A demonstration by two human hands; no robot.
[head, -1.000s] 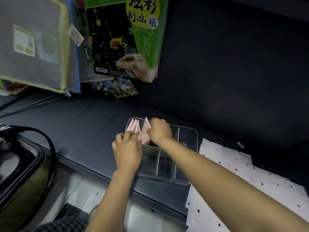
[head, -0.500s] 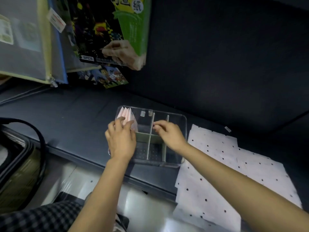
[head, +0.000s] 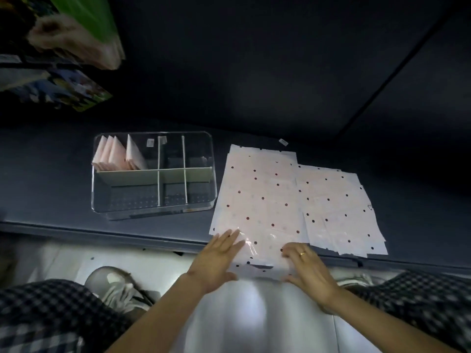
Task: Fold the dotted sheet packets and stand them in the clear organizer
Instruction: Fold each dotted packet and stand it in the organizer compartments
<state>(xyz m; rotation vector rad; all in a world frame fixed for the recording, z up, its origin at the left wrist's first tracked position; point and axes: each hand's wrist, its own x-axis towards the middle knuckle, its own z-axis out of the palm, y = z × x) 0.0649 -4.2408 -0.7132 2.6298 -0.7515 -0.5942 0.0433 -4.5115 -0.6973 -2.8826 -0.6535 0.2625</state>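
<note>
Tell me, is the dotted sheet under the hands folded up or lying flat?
Flat. The dotted sheet lies spread on the shelf, no fold showing. The left hand and right hand touch its near edge.

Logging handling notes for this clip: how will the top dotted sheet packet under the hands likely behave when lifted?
The top dotted sheet packet looks thin and flat, so it will probably flop when raised. Its glossy wrap glints near the left hand and right hand, so it may slide. It overhangs the shelf edge, hinting at little weight.
</note>
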